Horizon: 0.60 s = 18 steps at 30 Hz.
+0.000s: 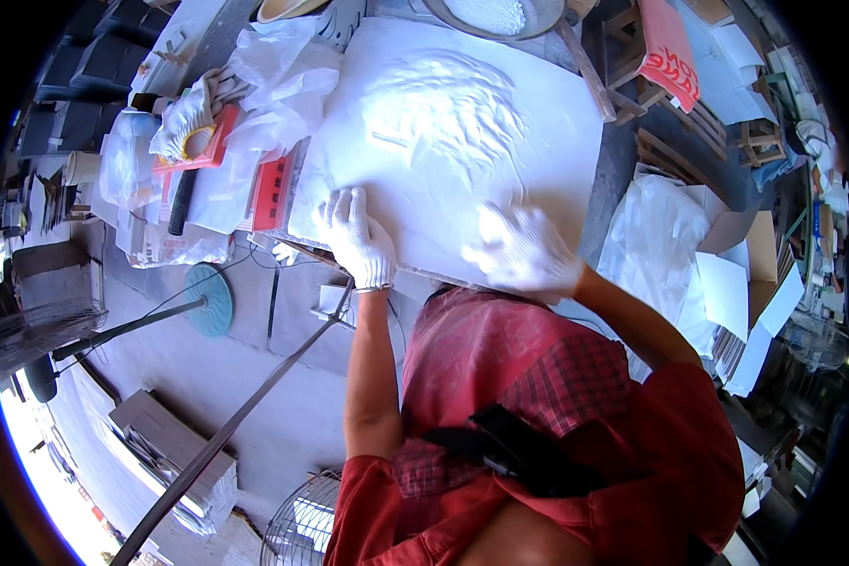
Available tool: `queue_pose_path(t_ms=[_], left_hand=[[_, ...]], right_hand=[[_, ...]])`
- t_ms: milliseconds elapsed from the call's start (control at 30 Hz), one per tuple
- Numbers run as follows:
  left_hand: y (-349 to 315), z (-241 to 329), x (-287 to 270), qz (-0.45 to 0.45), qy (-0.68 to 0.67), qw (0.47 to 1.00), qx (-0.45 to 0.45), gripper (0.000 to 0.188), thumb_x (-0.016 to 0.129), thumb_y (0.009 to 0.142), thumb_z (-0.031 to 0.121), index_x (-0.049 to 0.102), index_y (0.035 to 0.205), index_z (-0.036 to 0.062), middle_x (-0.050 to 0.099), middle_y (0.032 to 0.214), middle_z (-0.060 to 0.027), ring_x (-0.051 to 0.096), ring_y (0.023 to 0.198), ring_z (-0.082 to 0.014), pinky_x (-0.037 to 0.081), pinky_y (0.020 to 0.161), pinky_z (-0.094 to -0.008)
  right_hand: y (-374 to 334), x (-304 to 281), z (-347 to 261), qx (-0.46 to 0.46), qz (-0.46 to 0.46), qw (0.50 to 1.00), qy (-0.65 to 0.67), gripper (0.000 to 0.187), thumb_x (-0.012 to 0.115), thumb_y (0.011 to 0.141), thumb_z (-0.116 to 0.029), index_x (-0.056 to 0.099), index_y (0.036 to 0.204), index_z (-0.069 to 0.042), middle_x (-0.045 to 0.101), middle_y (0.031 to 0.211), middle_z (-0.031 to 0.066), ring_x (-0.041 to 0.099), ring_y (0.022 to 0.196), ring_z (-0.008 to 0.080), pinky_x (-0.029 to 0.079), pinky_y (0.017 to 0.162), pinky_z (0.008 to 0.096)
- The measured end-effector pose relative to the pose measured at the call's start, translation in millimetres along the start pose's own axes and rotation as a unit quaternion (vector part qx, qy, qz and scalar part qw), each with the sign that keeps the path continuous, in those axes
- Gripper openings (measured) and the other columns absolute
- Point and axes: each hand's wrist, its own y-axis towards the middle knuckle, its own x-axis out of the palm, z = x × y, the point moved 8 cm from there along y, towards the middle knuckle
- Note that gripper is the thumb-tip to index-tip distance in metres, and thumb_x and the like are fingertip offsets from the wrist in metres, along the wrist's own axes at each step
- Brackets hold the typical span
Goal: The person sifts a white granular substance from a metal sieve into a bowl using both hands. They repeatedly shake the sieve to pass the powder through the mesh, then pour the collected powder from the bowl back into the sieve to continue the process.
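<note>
A broad white sheet or board [557, 123] lies in front of me, with a rippled spread of white powder-like material [453, 104] over its upper middle. Within that spread lies a small flat-edged white piece [389, 140]. My left hand [357, 241], in a white knit glove, rests at the sheet's near left edge with fingers stretched over it, holding nothing I can see. My right hand [524, 247], gloved likewise, is low over the sheet's near right part. Motion smears its fingers, so whether it holds anything is hidden.
A bowl of white granules [486, 14] stands beyond the sheet. To the left are clear plastic bags [278, 80], a glove [184, 123], a red-edged tray [219, 141] and a black handle [181, 203]. Plastic wrap [656, 231] and open cartons [759, 255] stand at the right.
</note>
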Motion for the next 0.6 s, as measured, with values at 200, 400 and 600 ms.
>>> queue_pose_path(t_ms=[200, 400, 600], left_hand=[[-3, 1, 1, -0.006, 0.009, 1.000, -0.018, 0.033, 0.061, 0.087, -0.009, 0.075, 0.116, -0.0004, 0.072, 0.119, -0.0208, 0.063, 0.114, -0.0430, 0.051, 0.100, -0.0519], [7, -3, 12, -0.026, 0.023, 0.998, -0.043, 0.030, 0.066, 0.091, 0.003, 0.071, 0.120, -0.0022, 0.069, 0.126, -0.0196, 0.059, 0.121, -0.0433, 0.045, 0.106, -0.0563], [22, 31, 41, -0.016, 0.130, 0.984, -0.124, 0.044, 0.067, 0.094, 0.028, 0.067, 0.127, -0.0021, 0.066, 0.130, -0.0197, 0.057, 0.122, -0.0416, 0.041, 0.108, -0.0556]], right_hand=[[11, -16, 41, -0.007, 0.144, 0.984, -0.108, 0.037, 0.082, 0.084, -0.035, 0.078, 0.120, -0.030, 0.064, 0.114, 0.0085, 0.069, 0.099, 0.0308, 0.055, 0.077, 0.0504], [82, -21, 110, 0.091, 0.091, 0.989, -0.073, 0.043, 0.083, 0.086, -0.041, 0.078, 0.127, -0.028, 0.062, 0.139, 0.0130, 0.063, 0.115, 0.0348, 0.052, 0.098, 0.0463], [-13, -79, 84, 0.091, 0.326, 0.927, 0.162, 0.059, 0.092, 0.081, -0.018, 0.073, 0.137, -0.012, 0.068, 0.121, 0.0105, 0.067, 0.105, 0.0283, 0.055, 0.095, 0.0374]])
